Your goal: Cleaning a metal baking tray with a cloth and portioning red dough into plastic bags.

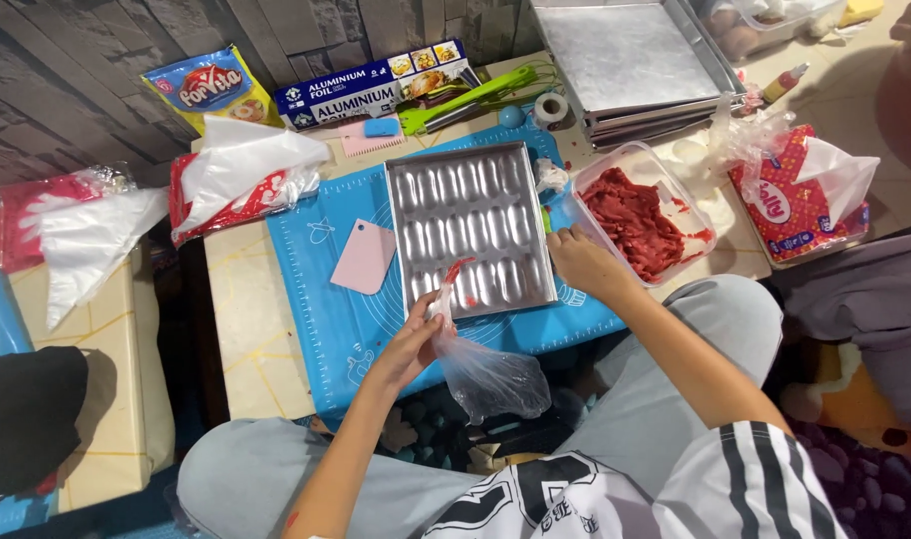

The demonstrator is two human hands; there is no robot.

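Gripping the twisted neck of a clear plastic piping bag (485, 374), the left hand (416, 339) has its fingers clenched around it, the red-smeared tip resting over the lower left wells of the silver metal mould tray with oblong cavities (472, 228) on the blue silicone baking mat (321, 299). The right hand (580, 262) rests at the tray's right edge, fingers seemingly loose and grasping nothing, though the view is poor. Nearly all cavities look unfilled, while the clear plastic tub of red batter (640, 215) just beside remains fairly full.
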